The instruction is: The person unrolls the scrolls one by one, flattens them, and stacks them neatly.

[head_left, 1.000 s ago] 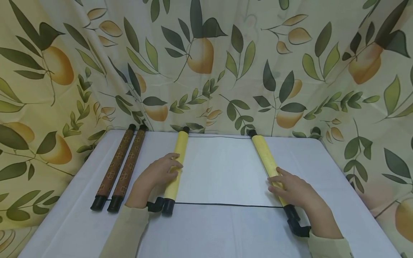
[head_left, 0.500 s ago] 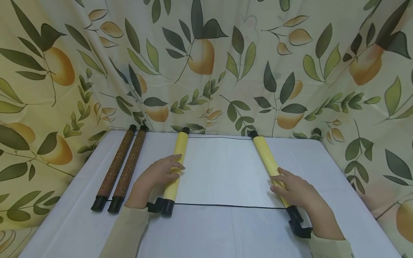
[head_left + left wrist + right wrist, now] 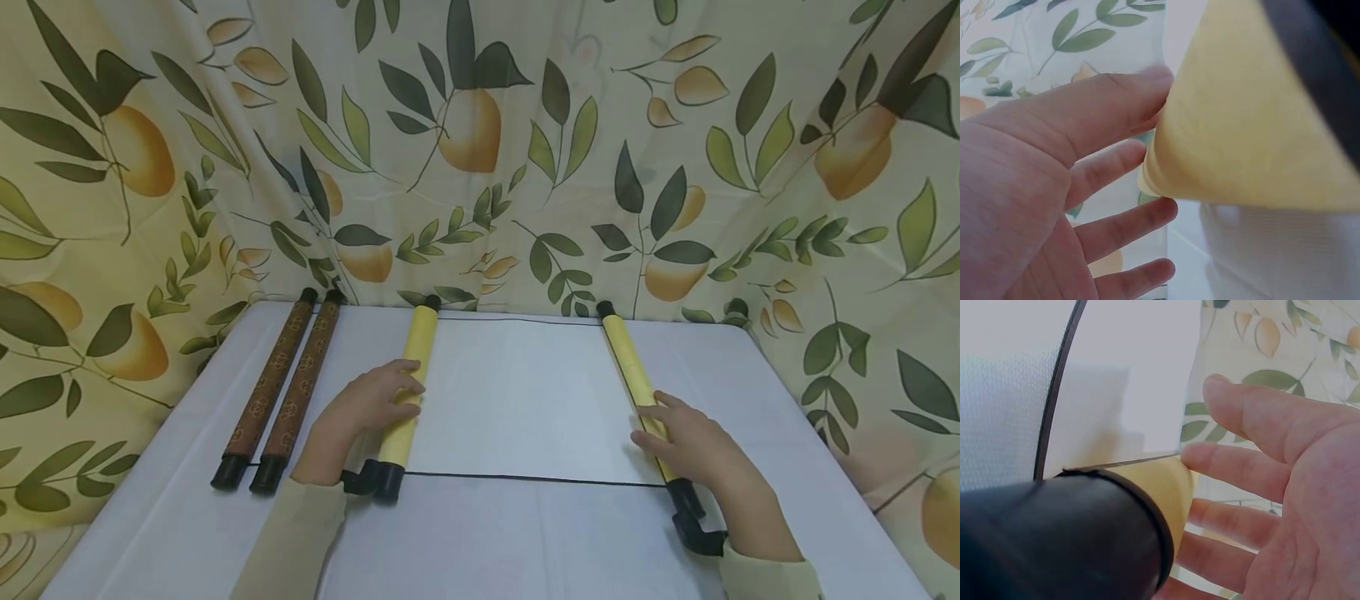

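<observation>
A white scroll sheet point(image 3: 517, 400) with thin black borders lies spread between two yellow rolled ends with black caps. My left hand point(image 3: 367, 404) rests its fingertips on the left yellow roll point(image 3: 423, 333). In the left wrist view the thumb reaches the yellow surface point(image 3: 1254, 119) with the fingers extended beside it. Across the sheet, my right hand point(image 3: 690, 437) touches the slanted right yellow roll point(image 3: 627, 354) with extended fingers. Seen from the right wrist, the fingertips meet the roll point(image 3: 1166, 487) beyond its black cap point(image 3: 1066, 537).
Two brown patterned rolls point(image 3: 302, 383) with black ends lie side by side on the left of the white-covered table point(image 3: 487, 542). Behind the far table edge hangs a curtain point(image 3: 555, 192) printed with leaves and fruit.
The right roll has shifted rightward, most at its far end, and more white sheet shows. My right hand has moved slightly right with it. The left hand and roll stay nearly in place.
</observation>
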A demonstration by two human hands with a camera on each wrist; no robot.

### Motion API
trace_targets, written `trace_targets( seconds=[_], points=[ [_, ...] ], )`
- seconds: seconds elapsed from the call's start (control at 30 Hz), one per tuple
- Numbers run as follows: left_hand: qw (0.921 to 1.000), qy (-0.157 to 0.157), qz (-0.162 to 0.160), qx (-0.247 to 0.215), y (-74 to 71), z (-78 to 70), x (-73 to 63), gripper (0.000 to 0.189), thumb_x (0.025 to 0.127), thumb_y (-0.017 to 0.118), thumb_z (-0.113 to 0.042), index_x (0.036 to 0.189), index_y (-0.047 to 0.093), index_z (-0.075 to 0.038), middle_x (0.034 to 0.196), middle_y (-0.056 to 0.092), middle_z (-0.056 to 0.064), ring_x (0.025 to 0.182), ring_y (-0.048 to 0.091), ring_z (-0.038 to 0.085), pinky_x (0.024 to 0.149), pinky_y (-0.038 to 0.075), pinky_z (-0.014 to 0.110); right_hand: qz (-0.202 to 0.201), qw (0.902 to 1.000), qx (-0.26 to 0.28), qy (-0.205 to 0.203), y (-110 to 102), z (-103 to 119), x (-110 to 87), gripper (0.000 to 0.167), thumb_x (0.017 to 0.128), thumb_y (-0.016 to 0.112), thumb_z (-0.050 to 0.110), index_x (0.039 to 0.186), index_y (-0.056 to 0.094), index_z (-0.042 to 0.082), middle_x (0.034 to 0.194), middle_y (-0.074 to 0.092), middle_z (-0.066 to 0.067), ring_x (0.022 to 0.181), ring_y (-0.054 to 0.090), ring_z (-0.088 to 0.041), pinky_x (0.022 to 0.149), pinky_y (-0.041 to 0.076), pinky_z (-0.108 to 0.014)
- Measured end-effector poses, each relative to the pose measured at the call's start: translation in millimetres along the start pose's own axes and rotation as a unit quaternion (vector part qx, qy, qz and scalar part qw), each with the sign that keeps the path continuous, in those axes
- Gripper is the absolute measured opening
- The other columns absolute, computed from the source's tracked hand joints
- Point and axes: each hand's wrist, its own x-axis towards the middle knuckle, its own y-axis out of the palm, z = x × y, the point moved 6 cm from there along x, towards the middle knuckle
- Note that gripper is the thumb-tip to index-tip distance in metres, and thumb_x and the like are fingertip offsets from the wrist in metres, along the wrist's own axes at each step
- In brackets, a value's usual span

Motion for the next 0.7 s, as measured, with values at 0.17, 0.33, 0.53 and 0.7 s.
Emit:
trace_targets(
  seconds=[0.17,0.33,0.53,0.7],
  points=[
    [0.9998,-0.014,0.007,-0.014,2.6,-1.2,0.2,0.029,0.087,0.074,-0.014,0.116,0.075,-0.017,0.156,0.042,0.005,0.145,0.035,0.033,0.111,0.038,0.052,0.008,1.0000,-0.006,0.003,1.2,-0.6,0.0,0.060,0.093,0.066,0.044,0.136,0.059,0.003,0.150,0.035,-0.034,0.129,0.040,-0.059,0.092,0.040,-0.074],
    [0.9998,0.001,0.017,0.009,4.9,-5.0,-2.2,0.028,0.089,0.069,-0.012,0.116,0.075,-0.017,0.157,0.042,0.007,0.143,0.039,0.035,0.108,0.041,0.052,0.023,0.9995,-0.019,0.001,2.9,-1.4,0.3,0.064,0.092,0.066,0.048,0.139,0.057,0.005,0.152,0.034,-0.033,0.129,0.041,-0.059,0.088,0.042,-0.074],
    [0.9972,0.035,0.015,0.065,1.4,-8.7,-6.2,0.028,0.091,0.072,-0.024,0.118,0.075,-0.017,0.155,0.043,0.007,0.139,0.045,0.033,0.105,0.045,0.050,0.018,0.9975,-0.055,-0.041,-2.6,-0.2,1.5,0.059,0.090,0.070,0.043,0.137,0.061,0.007,0.156,0.034,-0.024,0.128,0.047,-0.053,0.087,0.046,-0.069],
    [0.9933,0.047,0.025,0.102,0.4,-11.9,-5.0,0.029,0.089,0.074,-0.030,0.116,0.074,-0.019,0.155,0.043,0.009,0.133,0.051,0.034,0.096,0.050,0.050,0.029,0.9943,-0.089,-0.050,-6.1,2.7,3.5,0.059,0.090,0.071,0.040,0.137,0.060,0.007,0.153,0.040,-0.022,0.127,0.050,-0.050,0.088,0.047,-0.067]
  ],
)
